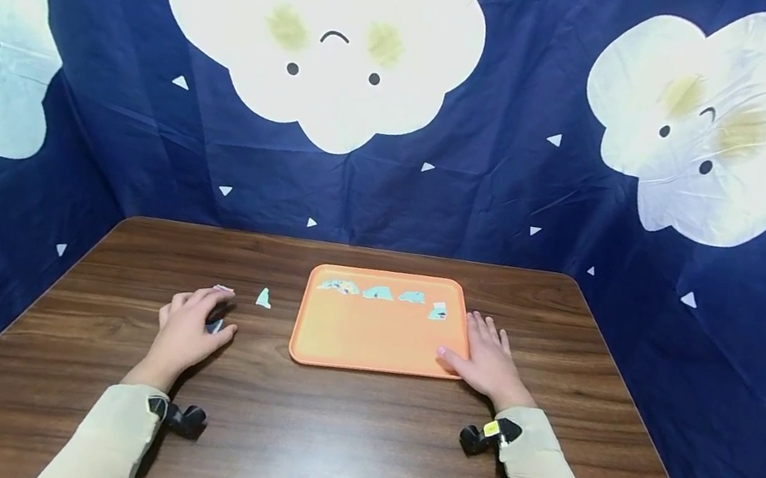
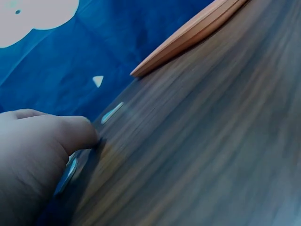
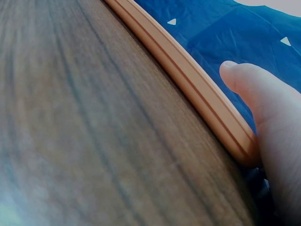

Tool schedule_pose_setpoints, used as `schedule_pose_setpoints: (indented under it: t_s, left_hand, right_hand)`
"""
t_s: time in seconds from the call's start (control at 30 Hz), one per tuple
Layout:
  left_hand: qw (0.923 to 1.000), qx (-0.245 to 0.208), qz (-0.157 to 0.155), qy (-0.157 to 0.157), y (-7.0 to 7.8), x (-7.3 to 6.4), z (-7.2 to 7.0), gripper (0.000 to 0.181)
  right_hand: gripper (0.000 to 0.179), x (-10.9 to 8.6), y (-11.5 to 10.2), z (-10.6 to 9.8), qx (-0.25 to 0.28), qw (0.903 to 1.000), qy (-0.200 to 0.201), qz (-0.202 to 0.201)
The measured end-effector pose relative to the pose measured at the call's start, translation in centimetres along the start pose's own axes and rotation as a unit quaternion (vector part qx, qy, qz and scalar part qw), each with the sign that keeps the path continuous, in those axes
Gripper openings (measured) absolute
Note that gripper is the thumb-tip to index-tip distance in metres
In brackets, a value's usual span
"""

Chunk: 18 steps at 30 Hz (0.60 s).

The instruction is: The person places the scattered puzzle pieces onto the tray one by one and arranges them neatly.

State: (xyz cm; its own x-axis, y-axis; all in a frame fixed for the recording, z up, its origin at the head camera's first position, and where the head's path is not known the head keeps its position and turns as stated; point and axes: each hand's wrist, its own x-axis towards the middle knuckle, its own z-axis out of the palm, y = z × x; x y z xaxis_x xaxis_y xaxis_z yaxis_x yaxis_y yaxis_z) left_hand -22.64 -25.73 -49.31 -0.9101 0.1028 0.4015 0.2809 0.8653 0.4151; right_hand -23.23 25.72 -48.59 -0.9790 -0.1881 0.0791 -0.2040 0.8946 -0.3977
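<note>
My left hand [image 1: 189, 329] is over the table at the left, fingers bent and thumb apart from them. A small bluish flat piece [image 1: 214, 326] shows between thumb and fingers, partly hidden by the hand. Another pale piece [image 1: 223, 288] lies at the fingertips, and a light-green, roughly triangular piece [image 1: 264, 298] lies to their right. My right hand [image 1: 489, 367] rests at the right edge of an orange tray [image 1: 372, 347], its thumb reaching over the rim and its fingers extended along the outside. Several irregular light-blue pieces [image 1: 378, 293] lie along the tray's far side.
The brown wooden table [image 1: 335, 434] has rounded far corners. Behind it and at both sides hangs dark blue cloth [image 1: 360, 193] printed with white clouds and small triangles. A small black camera [image 1: 185, 419] is strapped at the left wrist, another [image 1: 475, 439] at the right.
</note>
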Motion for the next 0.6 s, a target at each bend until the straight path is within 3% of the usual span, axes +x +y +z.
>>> schedule_pose_setpoints:
  t_s: [0.33, 0.6]
  left_hand:
    - [0.996, 0.042, -0.074, -0.027, -1.2, -1.4, -1.1, 0.06]
    - [0.9957, 0.048, -0.077, -0.016, -1.4, -1.8, -1.9, 0.044]
  right_hand:
    - [0.101, 0.0, 0.2, 0.1, 0.003, 1.0, -0.001, 0.002]
    - [0.102, 0.0, 0.1, -0.1, 0.003, 1.0, 0.001, -0.003]
